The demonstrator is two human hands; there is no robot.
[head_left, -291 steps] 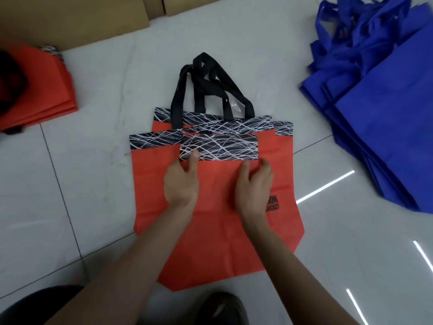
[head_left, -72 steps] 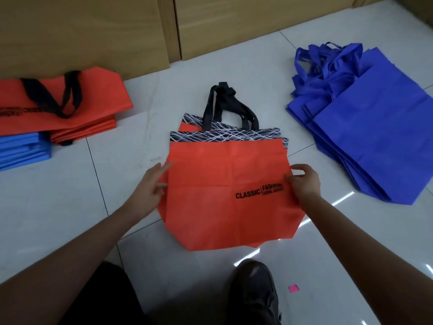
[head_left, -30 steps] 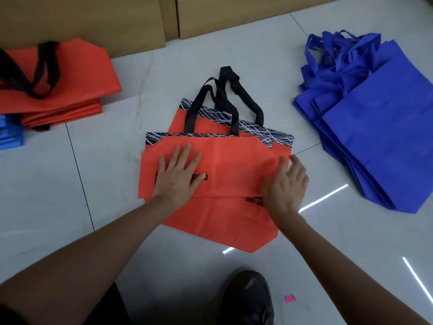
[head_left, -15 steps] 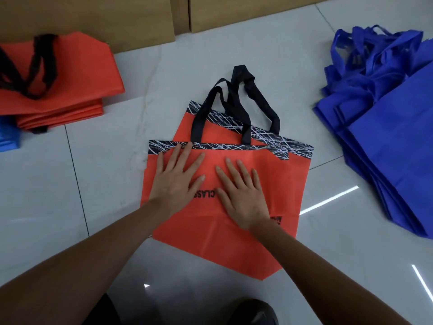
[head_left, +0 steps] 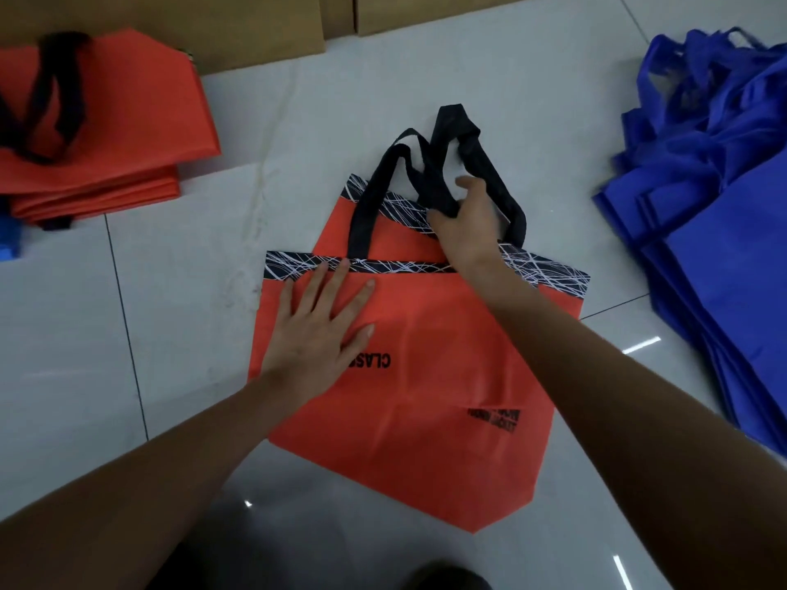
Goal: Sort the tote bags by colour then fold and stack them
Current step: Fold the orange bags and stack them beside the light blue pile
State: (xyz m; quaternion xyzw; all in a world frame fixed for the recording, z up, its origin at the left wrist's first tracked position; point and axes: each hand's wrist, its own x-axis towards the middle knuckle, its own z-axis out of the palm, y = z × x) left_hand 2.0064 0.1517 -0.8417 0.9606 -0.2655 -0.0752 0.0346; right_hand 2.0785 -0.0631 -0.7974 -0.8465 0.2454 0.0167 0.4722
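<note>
Where the pale tiled floor (head_left: 170,317) lies at the centre of the view, one orange non-woven tote bag (head_left: 447,385) lies flat on it. A black band with white scribbled lines (head_left: 400,266) runs across its upper edge. A second layer of the same bag shows behind that band, offset toward the upper right. Black print reading "CLAS" sits upside down on the orange face, partly covered.

The left hand (head_left: 317,334) rests flat on the left part of the bag. Its fingers (head_left: 336,278) are straight and spread, the tips reaching the patterned band. The right hand (head_left: 468,219) is at the bag's top edge. It grips the black strap handles (head_left: 370,206), with its fingers (head_left: 468,185) curled round the gathered straps.

At upper left, well apart from the bag, is a stack of folded orange bags (head_left: 127,121) with a black handle lying across the top one. A blue folded item (head_left: 8,242) shows at the left edge just below that stack. At right, a loose pile of blue tote bags (head_left: 724,232) lies on the floor. Brown wooden panels (head_left: 255,27) stand along the top edge. A dark shoe (head_left: 443,580) shows at the bottom edge.
</note>
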